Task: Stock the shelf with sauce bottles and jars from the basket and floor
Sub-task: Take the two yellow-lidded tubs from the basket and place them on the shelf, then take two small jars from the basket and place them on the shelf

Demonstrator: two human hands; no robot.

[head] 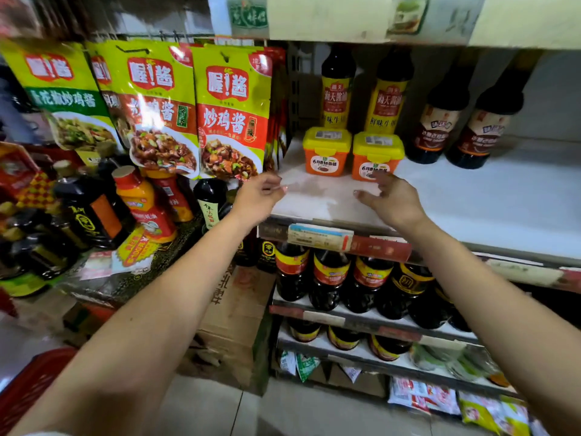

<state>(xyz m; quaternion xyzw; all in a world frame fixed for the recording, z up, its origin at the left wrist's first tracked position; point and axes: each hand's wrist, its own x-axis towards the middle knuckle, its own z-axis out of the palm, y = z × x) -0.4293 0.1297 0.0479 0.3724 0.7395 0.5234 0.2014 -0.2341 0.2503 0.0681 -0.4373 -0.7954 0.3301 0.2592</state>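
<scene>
Stocking looks partly done, judging from the head view. The white shelf [471, 199] carries two yellow-labelled soy sauce bottles [338, 89] at its back left. Two brown-labelled dark bottles [440, 124] stand further right along the back, and two orange sauce tubs [327, 151] with yellow lids sit just in front of the soy sauce bottles. The front strip and the right part of the shelf are bare, so I judge most of the filling is left to do.

The left hand [261, 193] hovers at the shelf's front left corner, fingers loosely curled, grasping nothing. The right hand [390, 196] is spread and empty just in front of the right-hand tub; whether its fingertips touch the tub is unclear. A red basket [37, 382] shows at the lower left, its contents out of sight.

The shelf surface is smooth and pale, with price tags [320, 237] along its front edge. The room is a narrow shop aisle. Sauce pouches [232, 111] hang left of the shelf, lower shelves hold a row of dark bottles [330, 278], and a cardboard box [235, 309] stands on the tiled floor [204, 410].
</scene>
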